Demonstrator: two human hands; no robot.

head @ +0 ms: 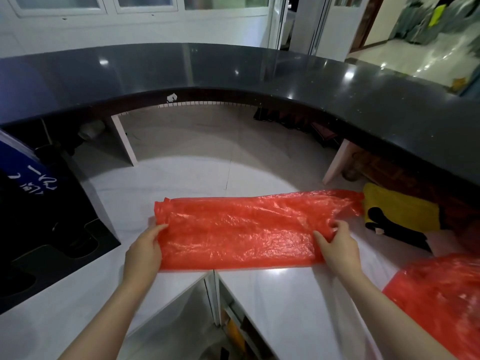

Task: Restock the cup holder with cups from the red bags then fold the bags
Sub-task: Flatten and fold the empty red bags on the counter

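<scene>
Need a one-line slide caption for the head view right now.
Both hands, left hand and right hand, hold a flattened red bag over the white counter.

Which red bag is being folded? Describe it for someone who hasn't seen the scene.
On the white counter below the curved black bar top, it is the flat red bag stretched between the left hand and right hand. The other red bag lies crumpled and untouched at the right edge.

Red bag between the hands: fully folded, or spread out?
Spread out, not fully folded. The red bag lies as a long flat strip on the white counter, left hand and right hand gripping its ends.
</scene>
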